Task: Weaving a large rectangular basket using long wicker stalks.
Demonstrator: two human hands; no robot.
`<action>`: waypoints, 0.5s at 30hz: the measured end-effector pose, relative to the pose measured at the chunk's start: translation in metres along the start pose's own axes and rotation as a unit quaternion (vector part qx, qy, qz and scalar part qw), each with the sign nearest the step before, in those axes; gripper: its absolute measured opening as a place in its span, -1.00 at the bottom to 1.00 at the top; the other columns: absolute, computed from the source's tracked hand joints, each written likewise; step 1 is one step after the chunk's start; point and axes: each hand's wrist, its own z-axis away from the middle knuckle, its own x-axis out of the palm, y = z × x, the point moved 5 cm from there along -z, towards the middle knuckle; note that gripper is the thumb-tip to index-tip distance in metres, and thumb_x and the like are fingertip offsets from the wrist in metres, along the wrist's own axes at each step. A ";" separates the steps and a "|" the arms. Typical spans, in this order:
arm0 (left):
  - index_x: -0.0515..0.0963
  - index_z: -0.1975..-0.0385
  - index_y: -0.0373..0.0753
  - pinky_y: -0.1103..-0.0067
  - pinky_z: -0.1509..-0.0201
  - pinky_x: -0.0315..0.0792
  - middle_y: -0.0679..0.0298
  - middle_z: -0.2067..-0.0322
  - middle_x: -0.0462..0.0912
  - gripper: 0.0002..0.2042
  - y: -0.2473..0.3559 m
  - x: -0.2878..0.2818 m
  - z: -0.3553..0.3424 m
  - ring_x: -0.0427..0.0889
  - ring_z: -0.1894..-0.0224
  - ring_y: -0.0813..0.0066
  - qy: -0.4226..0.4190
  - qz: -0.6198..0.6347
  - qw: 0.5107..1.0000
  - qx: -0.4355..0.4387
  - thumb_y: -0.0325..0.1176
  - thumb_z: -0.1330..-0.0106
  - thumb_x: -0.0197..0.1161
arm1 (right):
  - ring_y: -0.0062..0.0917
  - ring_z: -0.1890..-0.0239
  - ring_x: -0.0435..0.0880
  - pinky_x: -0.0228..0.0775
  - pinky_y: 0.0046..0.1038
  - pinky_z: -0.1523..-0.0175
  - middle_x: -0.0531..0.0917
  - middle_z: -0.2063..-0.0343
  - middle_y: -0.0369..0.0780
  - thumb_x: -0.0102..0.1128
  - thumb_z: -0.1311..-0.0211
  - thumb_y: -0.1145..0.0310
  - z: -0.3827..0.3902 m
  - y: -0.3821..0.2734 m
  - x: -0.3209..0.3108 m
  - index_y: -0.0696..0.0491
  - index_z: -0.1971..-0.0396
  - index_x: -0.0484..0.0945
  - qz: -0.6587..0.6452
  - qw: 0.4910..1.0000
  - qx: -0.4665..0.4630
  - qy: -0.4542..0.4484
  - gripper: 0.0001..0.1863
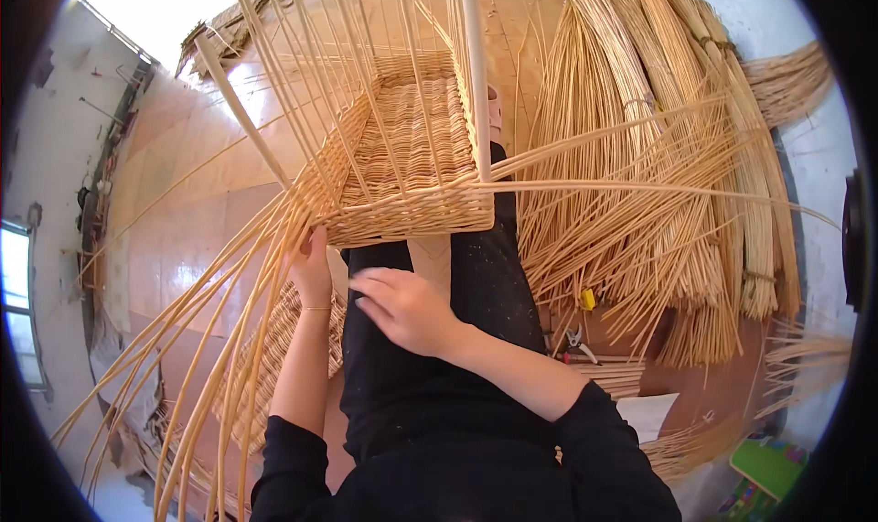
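Observation:
A half-woven wicker basket [412,215] rests over my knees, with thin upright rods rising from its walls and pale wooden posts at its corners. At its near left corner, my left hand [313,270] is closed round the base of a bunch of long wicker rods [210,312] that fan out down to the left; some of its fingers are hidden behind the weave. My right hand [402,310] hovers over my lap, just below the basket's near wall. Its fingers are stretched out, slightly smeared, and nothing shows in them.
Big bundles of wicker rods [631,183] lie to the right, with loose rods reaching across from the basket. Pruning shears [578,344] and a yellow object [587,299] are on the floor near them. A woven piece [283,348] lies by my left forearm; a green stool [768,467] stands lower right.

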 end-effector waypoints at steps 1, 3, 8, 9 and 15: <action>0.40 -0.04 -0.34 0.52 -0.10 0.32 0.20 0.02 0.51 -0.62 0.008 0.003 0.003 0.46 -0.01 0.46 -0.031 0.024 0.999 -0.011 -0.40 -0.25 0.25 | -0.26 0.05 0.55 0.40 -0.32 -0.04 0.55 0.12 -0.12 0.25 -0.05 0.44 -0.010 -0.015 0.002 0.10 0.07 0.50 -0.001 0.999 -0.022 -0.029 -0.62; 0.34 -0.12 -0.25 0.52 -0.13 0.29 0.14 -0.07 0.42 -0.62 0.038 0.005 0.013 0.39 -0.09 0.44 -0.029 -0.306 0.946 0.105 -0.35 -0.33 0.15 | -0.24 -0.03 0.49 0.35 -0.28 -0.10 0.52 0.06 -0.11 0.29 0.01 0.41 -0.027 -0.047 0.008 0.07 0.00 0.45 -0.017 0.994 -0.108 0.002 -0.52; 0.52 0.30 -0.25 0.40 0.45 0.36 0.04 0.53 0.53 -0.82 0.061 0.011 0.010 0.54 0.49 0.17 0.008 -0.239 0.961 0.136 -0.27 -0.37 0.09 | -0.30 0.11 0.49 0.29 -0.25 -0.11 0.51 0.29 -0.21 0.29 0.02 0.30 -0.026 -0.092 0.044 0.06 0.26 0.44 -0.024 0.977 -0.210 0.014 -0.68; 0.49 0.35 -0.25 0.38 0.51 0.31 0.01 0.59 0.46 -0.85 0.070 0.015 0.013 0.46 0.56 0.17 0.010 -0.222 0.952 0.211 -0.32 -0.37 0.06 | -0.32 0.15 0.49 0.28 -0.27 -0.09 0.50 0.33 -0.23 0.29 0.02 0.31 -0.022 -0.093 0.045 0.06 0.30 0.43 -0.020 0.979 -0.200 0.034 -0.70; 0.48 0.38 -0.26 0.40 0.54 0.22 0.11 0.66 0.36 -0.85 0.071 0.016 0.023 0.30 0.61 0.31 0.015 -0.228 0.964 0.139 -0.34 -0.35 0.07 | -0.33 0.19 0.47 0.24 -0.23 -0.12 0.48 0.33 -0.25 0.36 0.08 0.27 -0.010 -0.080 0.031 0.02 0.28 0.44 -0.049 0.979 -0.135 0.146 -0.64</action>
